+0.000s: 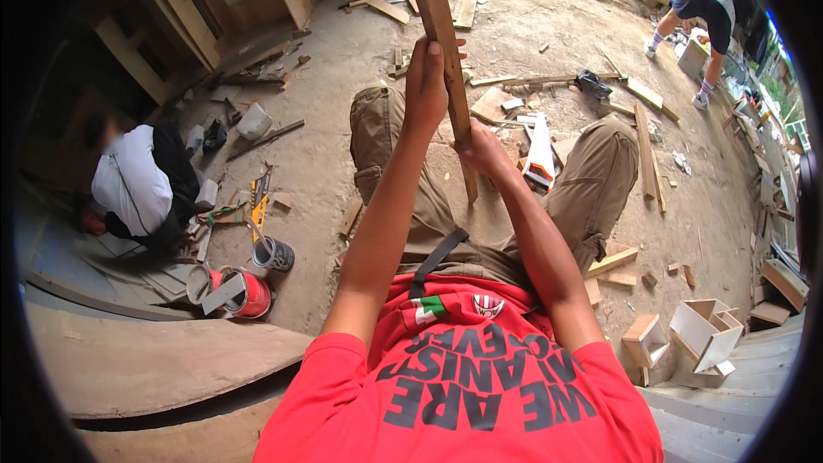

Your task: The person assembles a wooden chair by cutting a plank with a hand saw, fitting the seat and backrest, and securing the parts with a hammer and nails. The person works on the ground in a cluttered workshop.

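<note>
A long, narrow brown wooden plank [450,60] stands slantwise in front of me, between my knees. Its top runs past the upper edge of the view, and its lower end comes down near the ground. My left hand [426,90] is closed round it higher up, thumb on the near face and fingertips showing past its right edge. Lower down, my right hand [483,151] grips the same plank from the right side. Close to my right knee lies a white, orange and black object [538,154], long and tapering like a handsaw; part of it is hidden.
Wood scraps [493,107] litter the dirt ground. At left, a person in white [137,180] crouches near a red bucket [249,294] and a dark paint can [274,255]. Another person [707,13] bends over at far right. Small wooden boxes [707,330] sit at lower right.
</note>
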Tool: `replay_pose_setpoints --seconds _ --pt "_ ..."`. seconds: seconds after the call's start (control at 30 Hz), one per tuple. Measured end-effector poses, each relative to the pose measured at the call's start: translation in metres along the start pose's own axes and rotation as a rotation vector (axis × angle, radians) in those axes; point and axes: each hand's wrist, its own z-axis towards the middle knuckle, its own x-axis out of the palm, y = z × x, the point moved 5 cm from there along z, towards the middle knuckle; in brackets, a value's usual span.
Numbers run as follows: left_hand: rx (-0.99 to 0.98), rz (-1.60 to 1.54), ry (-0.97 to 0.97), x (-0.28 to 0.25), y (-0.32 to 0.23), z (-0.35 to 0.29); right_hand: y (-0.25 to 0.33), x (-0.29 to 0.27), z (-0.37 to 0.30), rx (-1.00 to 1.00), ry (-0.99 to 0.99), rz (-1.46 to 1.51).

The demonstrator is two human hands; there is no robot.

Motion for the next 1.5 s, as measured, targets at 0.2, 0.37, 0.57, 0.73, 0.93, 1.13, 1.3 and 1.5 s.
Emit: replay_pose_setpoints --seconds 0.2,0.37,0.57,0.73,0.93,1.13,1.3,1.5 --pt "-0.016 -0.053 0.001 0.001 -0.001 -0.002 -0.004 -0.001 0.0 -0.009 -0.02 0.001" --pt "0.0 0.045 0.023 0.002 -0.003 -0.003 -0.003 -0.002 -0.001 0.011 0.02 -0.034" --pt "0.01 0.048 0.034 0.005 -0.008 -0.006 0.001 -0.008 -0.007 -0.003 0.001 0.002" --pt "-0.011 0.014 0.035 0.008 -0.003 -0.007 -0.004 -0.008 -0.005 -0.052 -0.03 -0.05" --pt "-0.073 0.03 0.098 0.002 0.044 -0.003 -0.009 -0.005 0.007 0.049 -0.056 -0.024" --pt "-0.233 0.343 0.308 0.008 0.102 0.013 -0.024 -0.011 0.03 0.126 -0.201 0.07" --pt "-0.441 0.431 0.667 0.035 0.139 0.056 -0.069 -0.028 0.039 0.158 -0.27 0.204" --pt "-0.552 0.41 0.882 0.072 0.262 0.067 -0.123 -0.018 0.05 0.332 -0.34 0.287"
